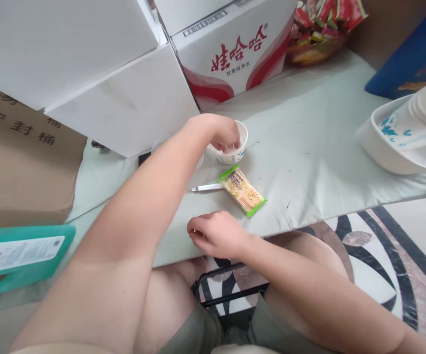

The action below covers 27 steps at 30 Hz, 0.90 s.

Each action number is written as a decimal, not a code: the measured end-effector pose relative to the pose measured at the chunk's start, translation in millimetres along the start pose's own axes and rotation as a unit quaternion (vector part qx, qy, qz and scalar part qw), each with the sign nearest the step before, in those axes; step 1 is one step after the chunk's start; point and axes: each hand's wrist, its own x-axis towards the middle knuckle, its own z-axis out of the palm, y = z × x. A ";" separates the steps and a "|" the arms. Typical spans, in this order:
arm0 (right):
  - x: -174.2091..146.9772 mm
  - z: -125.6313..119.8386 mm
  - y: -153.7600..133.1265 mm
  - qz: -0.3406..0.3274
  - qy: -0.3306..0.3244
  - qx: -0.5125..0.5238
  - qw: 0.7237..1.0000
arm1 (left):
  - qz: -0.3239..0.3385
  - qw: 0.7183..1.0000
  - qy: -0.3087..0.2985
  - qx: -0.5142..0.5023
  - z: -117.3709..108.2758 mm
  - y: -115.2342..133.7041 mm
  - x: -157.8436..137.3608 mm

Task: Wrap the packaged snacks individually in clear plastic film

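A white paper bowl (231, 158) with a blue pattern stands on the cloth-covered table. My left hand (227, 132) reaches down into it with bent fingers, and its fingertips are partly hidden by the hand and rim. Some clear or whitish material shows below those fingers. Close by lies a wrapped biscuit packet (244, 191) with green ends. The slim white handle of a utensil (208, 187) sticks out from beside or under the packet. My right hand (216, 234) rests near the table's front edge, its fingers curled together; whatever is within them is hidden.
White cartons (132, 103) and a red-and-white water carton (238, 59) stand behind. At the back right is a bowl of wrapped sweets (319, 34). A white plastic tub (379, 142) holds stacked paper bowls (408, 123). A brown cardboard box (24, 172) and a teal package (56, 255) are left.
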 end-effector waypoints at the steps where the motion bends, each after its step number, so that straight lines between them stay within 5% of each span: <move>1: 0.4 -0.3 0.0 -0.001 0.001 0.000 1.000 | -0.032 0.997 -0.063 0.039 -2.4 -0.1 3.2; 3: 1.9 -0.6 -0.1 -0.003 0.002 0.000 1.000 | -0.077 0.975 -0.165 0.131 -2.8 -0.4 8.6; 9: 7.2 1.9 2.1 -0.020 0.007 -0.010 1.000 | -0.015 0.976 -0.055 0.211 23.3 -0.1 12.2; 14: 9.4 3.8 3.2 -0.018 0.015 -0.007 1.000 | -0.018 0.930 -0.131 0.342 14.3 25.0 -4.1; 16: 10.1 4.7 1.6 -0.013 0.014 -0.005 1.000 | -0.014 0.933 -0.137 0.332 -0.1 35.1 -19.2; 18: 10.3 4.5 0.1 0.001 0.016 -0.010 1.000 | 0.026 0.963 -0.052 0.265 -13.0 36.8 -42.4; 21: 9.0 -1.7 2.0 0.057 0.074 -0.020 0.995 | 0.119 0.984 0.131 0.035 -17.9 13.6 -90.8; 23: 5.8 -11.0 8.5 0.099 0.148 -0.026 0.984 | 0.156 0.960 0.171 -0.158 -7.6 -19.4 -125.9; 27: -7.0 -31.5 32.9 0.158 0.314 -0.120 0.928 | 0.156 0.867 0.116 -0.459 39.3 -99.7 -177.4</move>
